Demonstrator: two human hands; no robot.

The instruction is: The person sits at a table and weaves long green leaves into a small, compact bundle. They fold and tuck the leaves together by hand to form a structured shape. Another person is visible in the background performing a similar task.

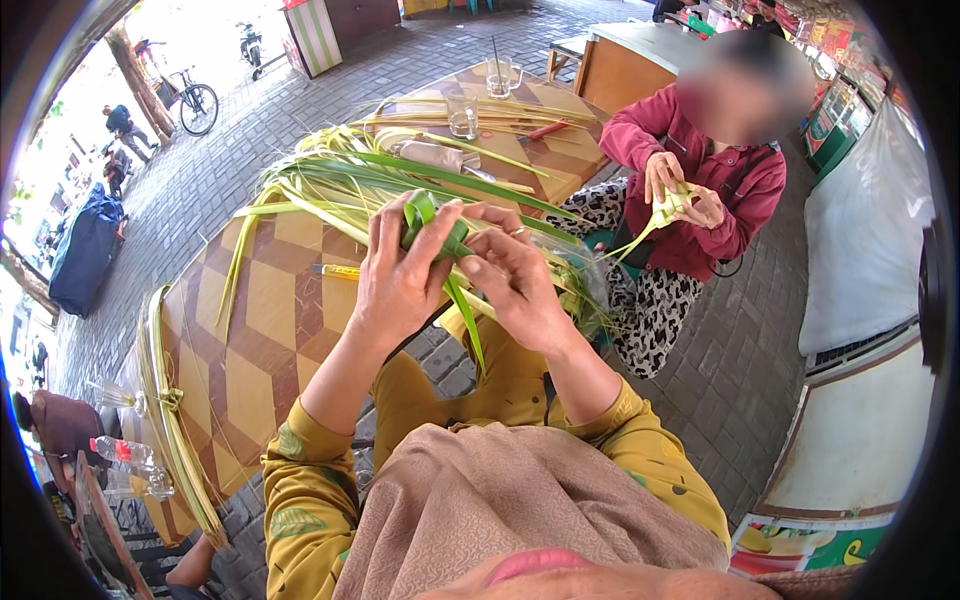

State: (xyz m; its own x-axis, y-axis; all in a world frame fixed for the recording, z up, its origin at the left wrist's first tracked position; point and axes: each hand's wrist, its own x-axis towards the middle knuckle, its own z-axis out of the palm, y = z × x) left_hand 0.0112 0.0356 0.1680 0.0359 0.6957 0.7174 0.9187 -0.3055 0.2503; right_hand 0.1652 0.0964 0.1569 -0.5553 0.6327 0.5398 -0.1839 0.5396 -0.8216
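My left hand (pixel 409 262) grips a dark green palm leaf strip (pixel 427 217) that is looped and folded on itself. Its other side lies between the fingers of my right hand (pixel 514 274), and a loose green tail hangs below towards my lap. A heap of long green and pale yellow palm leaves (pixel 322 169) spreads over the patterned table (pixel 262 300) beyond my hands. A yellow box cutter (pixel 337 271) lies on the table beside my left hand. Near my right hand, a clear plastic bag (pixel 592 274) holds green woven leaf pieces.
A person in a red jacket (pixel 750 180) sits at the right, holding a pale woven leaf pouch (pixel 670 206). Two glass mugs, one at the far edge (pixel 499 79), and a red-handled tool (pixel 544 130) stand or lie on the table. A tied leaf bundle (pixel 169 397) lies along the left edge, near plastic bottles (pixel 124 450).
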